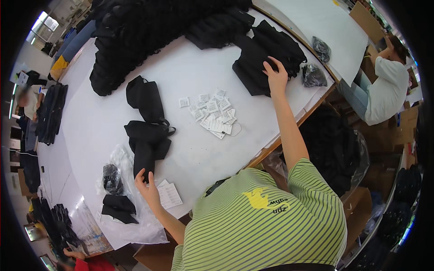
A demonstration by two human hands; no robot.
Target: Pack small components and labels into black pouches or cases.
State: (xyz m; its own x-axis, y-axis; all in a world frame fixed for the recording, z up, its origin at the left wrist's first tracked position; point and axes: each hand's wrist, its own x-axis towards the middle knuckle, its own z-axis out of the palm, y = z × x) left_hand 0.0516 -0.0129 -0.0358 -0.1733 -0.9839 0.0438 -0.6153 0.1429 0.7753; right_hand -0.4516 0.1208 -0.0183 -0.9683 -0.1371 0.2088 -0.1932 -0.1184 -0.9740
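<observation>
My left hand is at the near end of a black fabric piece, its thumb and fingers apart at the cloth's edge. This piece lies on the white table below another black fabric piece with a strap. My right hand rests with spread fingers on a stack of black fabric pieces at the far right; its fingertips touch the top layer. Between my hands lies a loose heap of small white printed tags, some with thin dark strings.
A large heap of black fabric covers the table's far side. Black bundles in clear plastic sit by the right edge. A clear plastic bag and white printed cards lie near left. Another person sits at right.
</observation>
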